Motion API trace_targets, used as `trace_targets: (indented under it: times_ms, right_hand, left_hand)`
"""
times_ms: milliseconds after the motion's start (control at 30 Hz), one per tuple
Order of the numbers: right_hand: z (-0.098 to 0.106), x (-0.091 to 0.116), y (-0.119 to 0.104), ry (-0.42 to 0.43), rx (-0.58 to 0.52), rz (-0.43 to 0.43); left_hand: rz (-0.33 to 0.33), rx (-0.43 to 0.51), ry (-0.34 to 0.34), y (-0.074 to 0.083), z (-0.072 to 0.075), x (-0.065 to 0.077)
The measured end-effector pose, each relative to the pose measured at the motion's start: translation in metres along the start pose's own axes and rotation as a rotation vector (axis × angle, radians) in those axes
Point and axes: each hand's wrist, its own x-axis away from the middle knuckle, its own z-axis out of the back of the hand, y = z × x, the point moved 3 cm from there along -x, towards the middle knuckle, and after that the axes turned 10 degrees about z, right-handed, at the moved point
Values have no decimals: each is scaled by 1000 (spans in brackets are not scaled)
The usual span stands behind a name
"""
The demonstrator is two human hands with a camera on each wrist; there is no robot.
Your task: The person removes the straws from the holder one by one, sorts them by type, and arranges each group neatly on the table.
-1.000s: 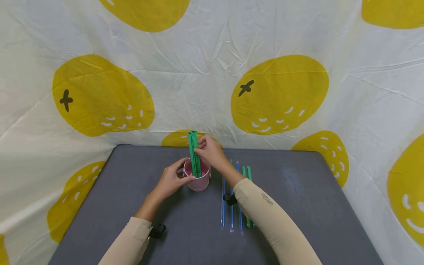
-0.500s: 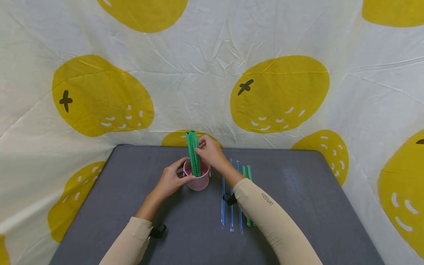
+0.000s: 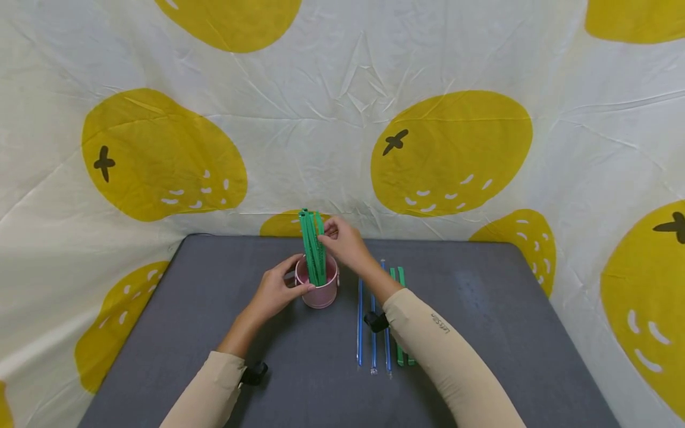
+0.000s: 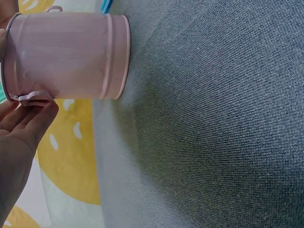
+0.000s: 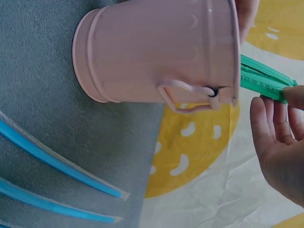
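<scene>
A small pink metal bucket (image 3: 320, 298) stands upright on the table, with a loop handle on its side. My left hand (image 3: 274, 292) grips its rim from the left, the thumb across the near edge; the fingers show at the handle in the left wrist view. Several long green wrapped straws (image 3: 310, 246) with dark print stand in the bucket, their tops well above the rim. At their upper right, my right hand (image 3: 345, 245) pinches one green straw (image 5: 261, 88) between thumb and fingers. The straws' lower ends are hidden inside the bucket.
Blue straws (image 3: 360, 333) in clear wrappers lie side by side right of the bucket, partly under the right forearm. Two green wrapped straws (image 3: 399, 353) lie beside them. A white cloth (image 3: 299, 148) with yellow fruit prints hangs behind the grey table (image 3: 481, 333).
My right hand has shifted slightly to the right, and the pinched green straw has parted from the others at the top. The left hand and the bucket have hardly moved.
</scene>
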Motion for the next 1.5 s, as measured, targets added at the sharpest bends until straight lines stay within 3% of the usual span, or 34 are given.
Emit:
trace_targets:
  times_ms: [333, 700, 1133, 1300, 1500]
  right_hand:
    - [14, 0, -7, 9, -161, 12]
    - [24, 2, -8, 24, -196, -22]
    - [81, -4, -36, 185, -362, 131]
    - [105, -5, -42, 250, -410, 151]
    - [128, 1, -37, 274, -389, 154]
  left_hand:
    - [10, 14, -6, 1, -2, -1]
    - [20, 24, -17, -3, -1, -1]
    - [6, 18, -25, -7, 2, 1]
    - [12, 26, -31, -7, 1, 1]
    - [6, 34, -38, -6, 2, -1]
